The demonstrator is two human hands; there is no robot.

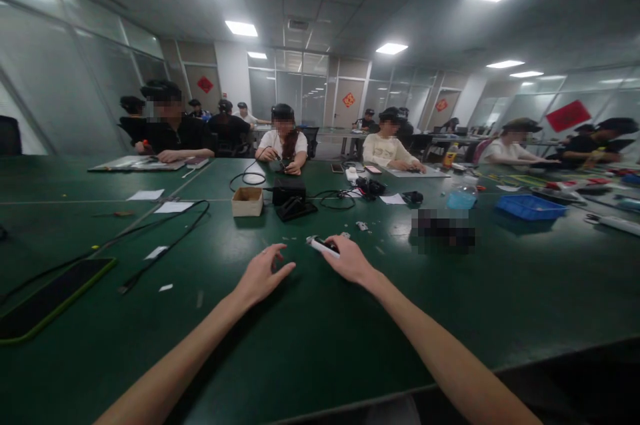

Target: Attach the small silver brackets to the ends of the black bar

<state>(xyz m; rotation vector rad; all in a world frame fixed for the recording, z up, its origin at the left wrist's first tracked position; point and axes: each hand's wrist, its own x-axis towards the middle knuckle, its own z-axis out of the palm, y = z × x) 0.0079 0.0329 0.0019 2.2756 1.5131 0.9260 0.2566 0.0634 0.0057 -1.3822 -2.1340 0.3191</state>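
My right hand (349,260) is closed around a small white and black device (320,245); its exact kind does not show. The hand rests low over the green table (320,338), a little right of the middle. To its left, my left hand (262,273) hovers just above the tabletop with its fingers apart and nothing in them. Small grey and white parts (362,226) lie just beyond my right hand, with tiny scraps around them.
Farther back stand a cardboard box (247,202) and a black box (289,191) with cables. At the right are a blue tray (532,208) and a container of blue liquid (463,197). A green-edged phone (55,298) lies left. Several people sit across the table.
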